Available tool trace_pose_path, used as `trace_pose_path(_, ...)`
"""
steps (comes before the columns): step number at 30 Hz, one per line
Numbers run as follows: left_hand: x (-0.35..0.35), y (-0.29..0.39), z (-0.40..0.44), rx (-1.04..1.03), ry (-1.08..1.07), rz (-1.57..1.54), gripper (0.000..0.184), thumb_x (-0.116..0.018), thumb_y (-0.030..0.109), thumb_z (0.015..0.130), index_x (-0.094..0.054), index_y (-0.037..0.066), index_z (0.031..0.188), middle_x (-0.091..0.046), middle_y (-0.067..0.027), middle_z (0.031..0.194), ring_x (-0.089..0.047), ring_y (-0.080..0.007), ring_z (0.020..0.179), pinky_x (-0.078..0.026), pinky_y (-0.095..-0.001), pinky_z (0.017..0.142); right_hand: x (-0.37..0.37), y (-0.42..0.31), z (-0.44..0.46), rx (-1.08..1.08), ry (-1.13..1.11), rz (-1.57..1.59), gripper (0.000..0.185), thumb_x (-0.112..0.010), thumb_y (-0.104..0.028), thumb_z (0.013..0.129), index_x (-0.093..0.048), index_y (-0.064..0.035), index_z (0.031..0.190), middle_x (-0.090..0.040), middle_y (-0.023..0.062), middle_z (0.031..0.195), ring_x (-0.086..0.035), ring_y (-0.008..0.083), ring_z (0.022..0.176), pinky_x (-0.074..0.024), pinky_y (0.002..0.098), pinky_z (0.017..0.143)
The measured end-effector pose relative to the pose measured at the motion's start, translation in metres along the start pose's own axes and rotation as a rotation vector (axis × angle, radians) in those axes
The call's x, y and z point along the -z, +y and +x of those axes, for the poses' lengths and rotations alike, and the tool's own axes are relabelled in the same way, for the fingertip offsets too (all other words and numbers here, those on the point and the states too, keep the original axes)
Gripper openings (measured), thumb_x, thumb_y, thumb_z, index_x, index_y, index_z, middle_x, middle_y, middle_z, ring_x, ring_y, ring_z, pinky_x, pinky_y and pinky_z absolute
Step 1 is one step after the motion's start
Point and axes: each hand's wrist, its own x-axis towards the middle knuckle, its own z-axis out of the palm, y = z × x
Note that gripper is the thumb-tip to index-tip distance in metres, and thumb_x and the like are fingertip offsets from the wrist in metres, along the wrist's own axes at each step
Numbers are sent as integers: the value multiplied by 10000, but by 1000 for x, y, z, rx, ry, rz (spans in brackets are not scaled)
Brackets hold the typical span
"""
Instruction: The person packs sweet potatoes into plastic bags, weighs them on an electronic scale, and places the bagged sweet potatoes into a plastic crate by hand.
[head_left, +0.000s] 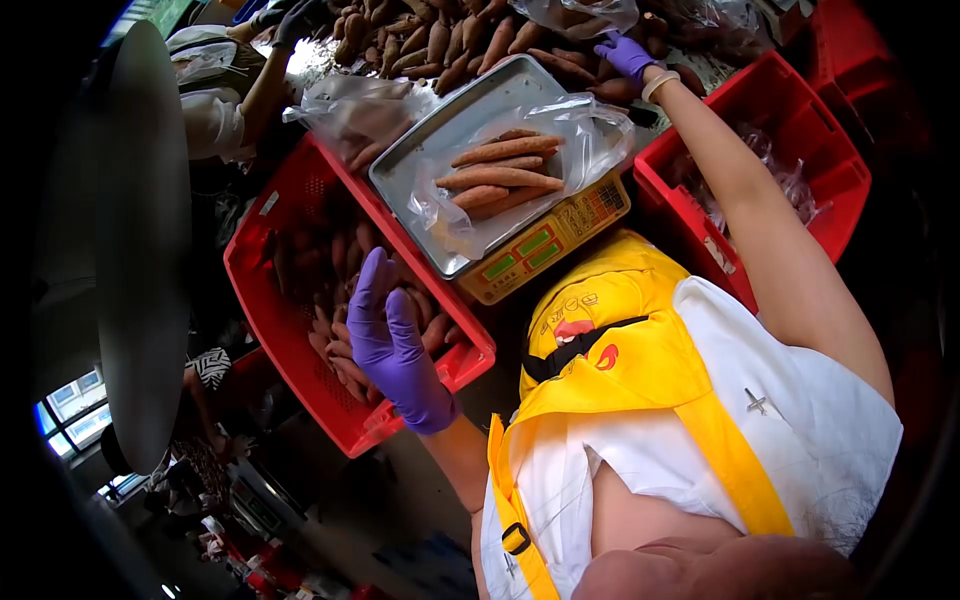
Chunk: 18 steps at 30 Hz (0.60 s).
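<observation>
My left hand [392, 345], in a purple glove, is raised over a red crate [325, 400] of sweet potatoes [335, 250]. Its fingers are stretched out with the thumb apart, and nothing is in it. At the top, my right hand [627, 55], also gloved, reaches onto the pile of sweet potatoes [440, 40] beside a clear plastic bag [575, 14]; its fingers look extended, their tips partly hard to make out. Between my hands stands a yellow weighing scale [545, 250] with a metal pan [405, 165]. Several sweet potatoes [500, 177] lie on an opened clear bag [590, 130] in the pan.
A second red crate [835, 180] at the right holds crumpled clear plastic bags [770, 165]. Another red crate [860, 60] sits beyond it. At upper left, a co-worker's dark-gloved hand [293, 22] is near the pile. A bagged bundle [365, 120] touches the left crate's far edge.
</observation>
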Motion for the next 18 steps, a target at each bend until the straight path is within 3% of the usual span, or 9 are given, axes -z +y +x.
trace_pose_path(2, 1, -3, -4, -21, 10, 23, 433, -607, 210, 937, -527, -20, 1295, -589, -119, 1233, -547, -193, 1145, -403, -301, 989, 30, -33, -25, 92, 208, 106, 448, -573, -318, 940, -536, 10, 1243, -633, 140, 1164, -586, 260, 1099, -441, 321, 938)
trace_pose_path(4, -1, -4, -5, -50, 20, 40, 461, -624, 240, 929, -523, -19, 1297, -586, -119, 1235, -546, -195, 1145, -404, -306, 989, 59, -52, -55, 178, 75, 747, 305, -512, -161, 987, -562, -7, 1245, -636, 72, 1160, -579, 128, 1098, -448, 233, 936)
trace_pose_path(6, -8, -6, -4, -152, 34, 36, 605, -711, 343, 851, -517, -19, 1295, -591, -118, 1213, -554, -218, 1126, -406, -336, 988, 70, -94, -102, 220, 83, 1378, 311, -427, -221, 1012, -607, -54, 1203, -630, 90, 1092, -589, 130, 1016, -464, 238, 908)
trace_pose_path(8, -19, -8, 5, -276, 3, 168, 674, -751, 378, 796, -516, -19, 1288, -593, -131, 1199, -562, -242, 1105, -412, -352, 976, 101, -168, -169, 464, 187, 860, 286, -528, -144, 977, -585, -7, 1222, -647, 78, 1136, -603, 138, 1062, -461, 249, 946)
trace_pose_path(10, -40, -6, 17, -523, -25, 529, 706, -797, 394, 732, -534, -15, 1243, -609, -150, 1126, -581, -292, 1031, -429, -378, 927, 102, -219, -214, 466, 33, 858, 250, -585, -130, 944, -632, -23, 1165, -675, 84, 1102, -634, 120, 1021, -499, 235, 874)
trace_pose_path(13, -69, -19, 43, -593, -138, 831, 454, -754, 316, 789, -617, 4, 1089, -649, -135, 922, -614, -301, 887, -453, -366, 839, 74, -267, -234, 746, -230, 392, 238, -617, -145, 900, -649, -83, 1127, -660, 109, 1084, -645, 297, 954, -514, 320, 839)
trace_pose_path(15, -71, -24, 49, 70, -357, -27, 188, -650, 174, 894, -656, -13, 909, -673, -67, 823, -594, -157, 744, -454, -284, 719, 25, -252, -207, 883, -236, 116, 269, -632, -259, 876, -647, -85, 1081, -617, 151, 1153, -590, 334, 1058, -485, 375, 875)
trace_pose_path(16, -64, -14, 51, 78, -420, -245, 169, -627, 152, 906, -655, -15, 916, -675, -67, 851, -585, -136, 755, -456, -279, 720, 10, -245, -195, 633, -365, 38, 302, -645, -287, 856, -649, -88, 1084, -620, 168, 1115, -594, 354, 1021, -488, 392, 853)
trace_pose_path(18, -41, -4, 51, 135, -449, -592, 146, -567, 102, 929, -636, -21, 969, -674, -99, 921, -580, -127, 762, -463, -271, 728, 2, -230, -182, 592, -400, 4, 353, -683, -279, 811, -633, -77, 1097, -606, 176, 1136, -588, 364, 1026, -480, 401, 870)
